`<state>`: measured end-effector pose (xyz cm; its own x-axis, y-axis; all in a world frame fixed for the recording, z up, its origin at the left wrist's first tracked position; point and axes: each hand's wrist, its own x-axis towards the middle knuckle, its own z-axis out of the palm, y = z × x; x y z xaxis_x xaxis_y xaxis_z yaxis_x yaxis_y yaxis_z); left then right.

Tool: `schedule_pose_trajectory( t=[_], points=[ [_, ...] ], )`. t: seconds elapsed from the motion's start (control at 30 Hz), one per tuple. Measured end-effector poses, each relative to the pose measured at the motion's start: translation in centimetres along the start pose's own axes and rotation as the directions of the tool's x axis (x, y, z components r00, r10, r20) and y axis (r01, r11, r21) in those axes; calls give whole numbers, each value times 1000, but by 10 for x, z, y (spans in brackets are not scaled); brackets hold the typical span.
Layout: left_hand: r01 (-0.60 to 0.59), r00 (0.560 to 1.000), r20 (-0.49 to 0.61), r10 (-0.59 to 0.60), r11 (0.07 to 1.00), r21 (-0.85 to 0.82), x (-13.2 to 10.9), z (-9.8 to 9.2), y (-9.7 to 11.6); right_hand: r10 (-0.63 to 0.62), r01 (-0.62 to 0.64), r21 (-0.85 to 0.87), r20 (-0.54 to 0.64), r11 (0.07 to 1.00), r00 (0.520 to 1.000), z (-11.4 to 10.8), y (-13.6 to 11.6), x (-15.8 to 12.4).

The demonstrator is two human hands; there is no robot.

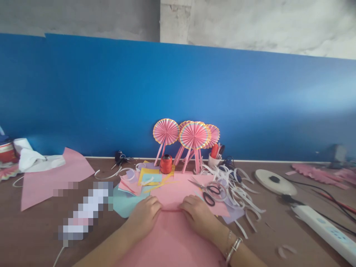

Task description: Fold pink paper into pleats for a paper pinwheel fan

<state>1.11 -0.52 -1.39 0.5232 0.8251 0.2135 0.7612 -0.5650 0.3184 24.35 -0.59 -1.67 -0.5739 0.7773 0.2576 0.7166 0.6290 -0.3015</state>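
A large pink sheet of paper (pixel 172 237) lies in front of me, with a narrow fold or raised edge running across it between my hands. My left hand (pixel 147 213) has its fingers curled closed on the left end of that edge. At the right end, my right hand (pixel 196 215) grips the same edge, fingertips partly hidden. Bracelets circle my right wrist. Just beyond the hands are scissors (pixel 209 199) with black handles, lying on pink paper scraps (pixel 178 185). Teal paper (pixel 125 202) is beside my left hand.
Pleated pink paper fans (pixel 194 135) stand at the back, near a red spool-like object (pixel 166 164) and a white cup (pixel 214 160) of tools. Curled white strips (pixel 239 189) lie right. A power strip (pixel 328 231), a round white device (pixel 275 181) and cables occupy the far right.
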Motion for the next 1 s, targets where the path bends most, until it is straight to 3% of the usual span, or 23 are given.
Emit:
schedule_pose_trajectory(
  t=[0.27, 0.43, 0.67, 1.0],
  points=[
    [76, 995, -46, -86, 979, -189, 3, 1, -7, 152, -135, 173, -89, 976, 984, -2, 1, 5],
    [113, 989, -71, -130, 971, -210, 5, 7, -13, 158, -126, 251, -111, 960, 981, -1, 2, 6],
    [142, 978, -104, -182, 940, -312, 11, 4, -16, 184, -144, 248, -147, 958, 972, 7, 10, 12],
    [130, 973, -146, -180, 946, -297, 13, 5, -16, 266, -221, 259, -156, 940, 951, 9, 10, 15]
  ],
)
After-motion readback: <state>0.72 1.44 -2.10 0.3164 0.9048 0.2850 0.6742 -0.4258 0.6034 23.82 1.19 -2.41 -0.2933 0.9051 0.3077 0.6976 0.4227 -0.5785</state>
